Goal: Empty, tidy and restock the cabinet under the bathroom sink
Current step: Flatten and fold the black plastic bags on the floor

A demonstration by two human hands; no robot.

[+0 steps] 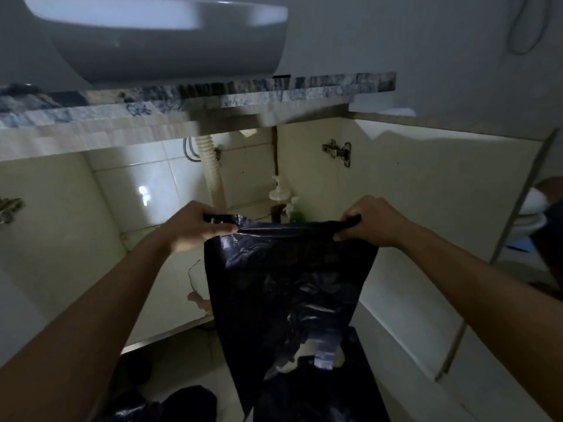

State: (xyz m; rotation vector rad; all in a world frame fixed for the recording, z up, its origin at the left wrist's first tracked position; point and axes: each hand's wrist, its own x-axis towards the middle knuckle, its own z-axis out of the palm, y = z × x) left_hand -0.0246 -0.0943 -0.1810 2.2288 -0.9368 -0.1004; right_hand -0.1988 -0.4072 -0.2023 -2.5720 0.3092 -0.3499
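A black plastic bag (pixel 286 287) hangs in front of the open cabinet (pixel 146 190) under the sink. My left hand (pixel 195 226) grips the bag's top edge on the left and my right hand (pixel 373 222) grips it on the right, holding that edge stretched between them. At the cabinet's back right corner stand a pump bottle with a white top (pixel 277 196) and a green pump bottle (pixel 295 212), just beyond the bag's top edge. Something white and a clear wrapper (pixel 320 351) show at the bag's lower part.
A white drain hose (pixel 213 172) runs down the tiled back wall. The white basin (pixel 170 38) and stone counter edge (pixel 274 89) overhang above. The right cabinet door (pixel 441 190) stands open, with a toilet (pixel 533 214) behind it. More dark plastic (pixel 182 403) lies on the floor.
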